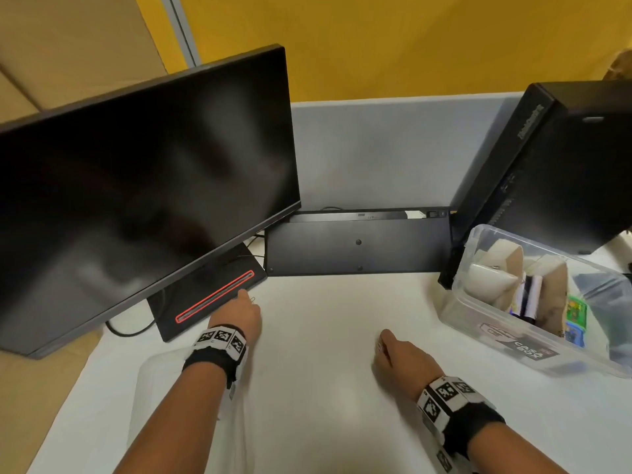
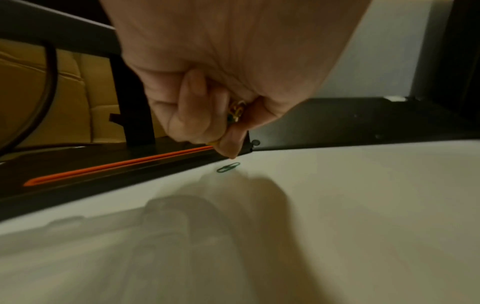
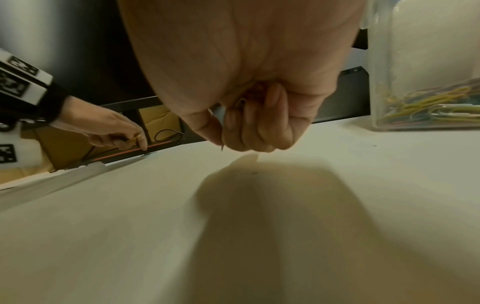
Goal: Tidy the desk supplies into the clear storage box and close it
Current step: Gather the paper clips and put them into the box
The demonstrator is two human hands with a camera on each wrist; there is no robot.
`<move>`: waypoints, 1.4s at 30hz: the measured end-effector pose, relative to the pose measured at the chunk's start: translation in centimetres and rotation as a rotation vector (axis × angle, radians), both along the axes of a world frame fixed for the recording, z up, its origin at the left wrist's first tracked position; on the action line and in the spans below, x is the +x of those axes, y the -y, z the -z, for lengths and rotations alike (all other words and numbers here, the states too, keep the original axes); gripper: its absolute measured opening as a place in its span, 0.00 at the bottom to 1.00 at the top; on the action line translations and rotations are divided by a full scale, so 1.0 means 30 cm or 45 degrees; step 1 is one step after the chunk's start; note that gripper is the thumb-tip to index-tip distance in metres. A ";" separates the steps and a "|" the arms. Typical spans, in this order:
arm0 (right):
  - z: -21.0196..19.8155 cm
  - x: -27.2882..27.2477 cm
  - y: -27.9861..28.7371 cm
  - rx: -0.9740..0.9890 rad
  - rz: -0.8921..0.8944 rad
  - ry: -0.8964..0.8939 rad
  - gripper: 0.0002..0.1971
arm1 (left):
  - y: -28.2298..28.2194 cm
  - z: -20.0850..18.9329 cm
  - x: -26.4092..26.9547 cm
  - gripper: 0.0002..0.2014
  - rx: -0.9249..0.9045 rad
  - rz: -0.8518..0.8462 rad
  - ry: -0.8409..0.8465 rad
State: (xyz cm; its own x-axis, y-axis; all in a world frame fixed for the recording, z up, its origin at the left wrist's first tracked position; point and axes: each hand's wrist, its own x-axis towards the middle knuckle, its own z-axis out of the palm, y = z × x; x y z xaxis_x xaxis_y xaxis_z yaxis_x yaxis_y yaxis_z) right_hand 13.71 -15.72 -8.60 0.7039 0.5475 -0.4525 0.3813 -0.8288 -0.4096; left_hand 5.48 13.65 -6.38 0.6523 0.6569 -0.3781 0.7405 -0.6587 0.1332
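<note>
My left hand (image 1: 243, 300) is curled at the front edge of the monitor base. It grips a small bunch of coloured paper clips (image 2: 237, 110) in the palm. Its fingertip (image 2: 230, 147) hovers just above a green paper clip (image 2: 228, 167) lying on the white desk. My right hand (image 3: 226, 142) is curled low over the middle of the desk, with paper clips (image 3: 241, 101) tucked inside its fingers. The clear storage box (image 1: 506, 331) stands lidless at the right. It holds tape rolls, small packets and a heap of coloured paper clips (image 3: 426, 107).
A black monitor (image 1: 143, 186) on a base with a red stripe (image 1: 213, 297) fills the left. A flat black device (image 1: 359, 244) and a black computer case (image 1: 554, 165) stand at the back. A translucent lid (image 1: 160, 388) lies under my left forearm.
</note>
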 end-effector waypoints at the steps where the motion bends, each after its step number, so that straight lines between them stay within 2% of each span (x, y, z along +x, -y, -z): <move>1: -0.005 -0.006 -0.005 0.019 -0.005 0.003 0.05 | -0.006 0.005 0.007 0.21 0.014 0.004 -0.048; 8: -0.030 -0.014 -0.030 0.074 -0.018 -0.002 0.07 | -0.008 0.043 0.028 0.29 0.154 0.094 -0.201; 12: -0.019 -0.019 -0.030 0.061 0.004 -0.010 0.07 | -0.011 0.040 0.040 0.27 0.099 0.070 -0.208; 16: -0.015 -0.030 -0.020 0.054 0.026 -0.035 0.07 | 0.009 0.044 0.049 0.26 0.100 0.173 -0.233; 20: -0.020 -0.032 0.001 0.055 0.029 -0.033 0.06 | 0.060 0.076 0.031 0.24 0.004 0.169 -0.137; 24: -0.033 -0.029 0.036 0.054 0.036 -0.023 0.06 | 0.064 0.122 0.005 0.19 -0.159 -0.075 0.094; 26: -0.037 -0.028 0.055 0.058 0.035 -0.020 0.06 | 0.061 0.128 0.000 0.16 -0.160 -0.121 0.145; 31: -0.049 -0.030 0.097 0.059 0.036 -0.020 0.06 | 0.081 0.099 0.030 0.09 -0.110 -0.004 0.044; 34: -0.050 -0.029 0.115 0.054 0.024 -0.016 0.07 | 0.106 0.078 0.060 0.11 -0.149 0.005 -0.072; 37: -0.054 -0.022 0.134 0.065 0.035 -0.017 0.07 | 0.138 0.075 0.071 0.11 -0.056 0.122 -0.152; 39: -0.054 -0.013 0.153 0.066 0.033 -0.019 0.07 | 0.164 0.075 0.067 0.10 0.008 0.189 -0.157; 42: -0.054 0.001 0.191 0.059 0.039 -0.017 0.07 | 0.215 0.072 0.062 0.09 -0.033 0.199 -0.080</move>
